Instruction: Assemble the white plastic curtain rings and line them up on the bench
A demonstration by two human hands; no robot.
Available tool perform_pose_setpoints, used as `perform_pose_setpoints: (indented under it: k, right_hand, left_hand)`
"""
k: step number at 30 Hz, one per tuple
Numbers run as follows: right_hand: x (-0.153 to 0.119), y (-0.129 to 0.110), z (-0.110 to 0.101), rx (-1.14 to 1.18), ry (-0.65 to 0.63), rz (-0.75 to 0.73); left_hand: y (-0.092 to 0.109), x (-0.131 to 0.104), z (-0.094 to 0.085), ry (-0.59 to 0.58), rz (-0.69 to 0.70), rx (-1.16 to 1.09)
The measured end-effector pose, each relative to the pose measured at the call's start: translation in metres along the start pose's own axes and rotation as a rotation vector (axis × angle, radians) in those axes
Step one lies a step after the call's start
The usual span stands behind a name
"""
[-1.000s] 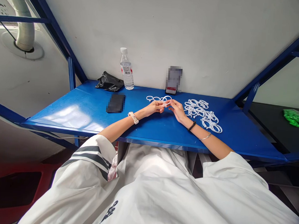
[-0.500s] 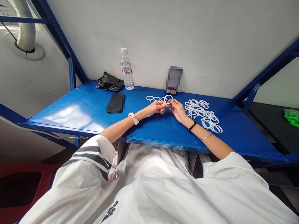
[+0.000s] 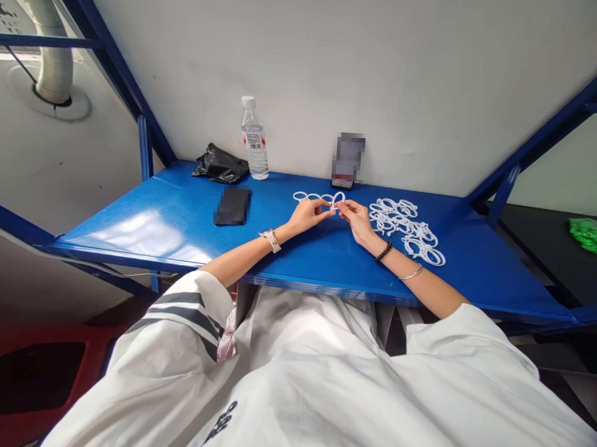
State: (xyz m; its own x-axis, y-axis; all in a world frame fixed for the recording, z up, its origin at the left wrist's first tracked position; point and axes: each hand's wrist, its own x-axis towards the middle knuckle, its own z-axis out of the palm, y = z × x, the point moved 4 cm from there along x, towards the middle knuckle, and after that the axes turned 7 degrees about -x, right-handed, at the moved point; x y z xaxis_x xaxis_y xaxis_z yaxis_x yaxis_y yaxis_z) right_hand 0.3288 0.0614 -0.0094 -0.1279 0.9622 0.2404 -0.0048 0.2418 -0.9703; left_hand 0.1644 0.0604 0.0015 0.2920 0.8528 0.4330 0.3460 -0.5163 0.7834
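Observation:
Between the fingertips of both my hands is a white plastic ring (image 3: 338,198), tilted up on edge over the table. My left hand (image 3: 306,214) pinches it low on its left side, thumb and forefinger nearly meeting the other hand. Fingers of my right hand (image 3: 357,220) close on its lower right side. Just behind my left hand, several white rings lie in a row (image 3: 300,196), partly hidden by the fingers. A loose pile of white rings (image 3: 403,222) with small knobs lies right of my right hand.
The blue table (image 3: 287,256) ends near my body. At its back stand a water bottle (image 3: 256,148) and a phone-like device (image 3: 346,162), its screen blurred. A crumpled black bag (image 3: 220,164) and a flat black item (image 3: 232,207) lie left. Green items (image 3: 588,235) lie far right.
The held ring has turned from facing me to more edge-on. My left hand has rolled, its fingers now reaching over the ring from above. The right hand has barely moved.

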Motion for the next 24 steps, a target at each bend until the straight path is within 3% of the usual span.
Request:
perform_pose_setpoints:
  k: [5,10,21,24]
  right_hand:
    - [-0.002,-0.006,0.004,-0.068,-0.027,-0.079]
    - [-0.005,-0.010,0.009,-0.087,-0.085,-0.104]
    - [-0.002,0.000,0.000,0.061,0.008,0.052]
    - [-0.002,0.001,0.001,0.060,-0.017,0.076]
  left_hand:
    - [0.001,-0.001,0.002,-0.060,0.010,0.001]
    - [-0.003,-0.002,0.005,-0.117,-0.014,-0.161]
    - [-0.009,0.001,0.009,-0.225,-0.145,-0.595]
    - [-0.008,0.000,0.012,-0.267,-0.185,-0.694]
